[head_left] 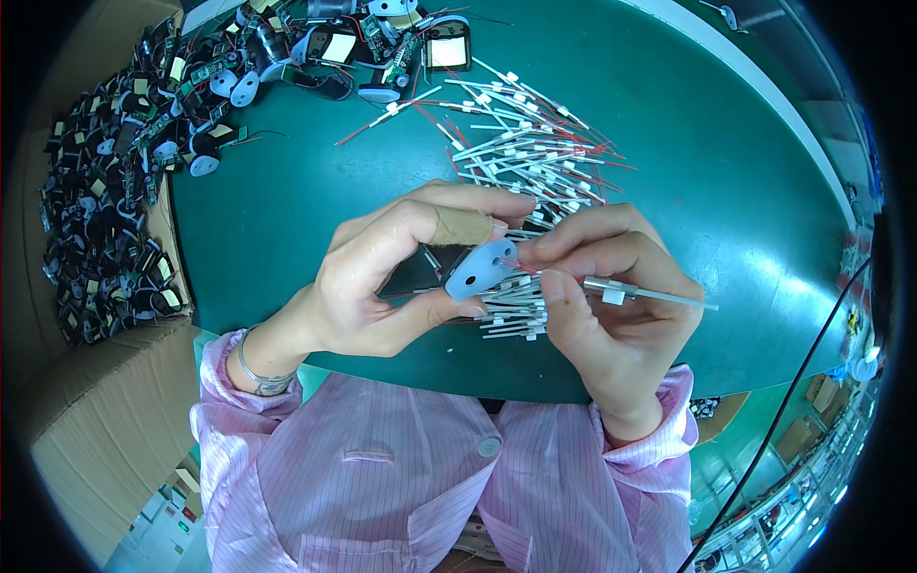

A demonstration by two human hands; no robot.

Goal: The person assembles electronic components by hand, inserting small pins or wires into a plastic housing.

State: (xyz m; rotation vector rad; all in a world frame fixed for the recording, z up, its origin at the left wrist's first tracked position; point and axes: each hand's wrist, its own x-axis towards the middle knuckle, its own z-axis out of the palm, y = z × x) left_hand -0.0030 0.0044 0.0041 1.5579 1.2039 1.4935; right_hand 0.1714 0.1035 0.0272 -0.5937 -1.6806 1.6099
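Above the green worktop [287, 220], our left hand [382, 277] pinches the small, light, rigid white-capped part [480, 269] by its edges, while our right hand [611, 286] closes on a thin, probably bendable wired tube [630, 292].

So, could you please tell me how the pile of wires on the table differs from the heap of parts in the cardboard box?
The pile of wires is pale, thin and straight, white and grey with red ends; the heap of parts is dark and chunky, with small yellow patches. The wires lie loose on the green table, behind the hands; the parts fill a cardboard box on the person's left. Both are jumbled, unsorted piles.
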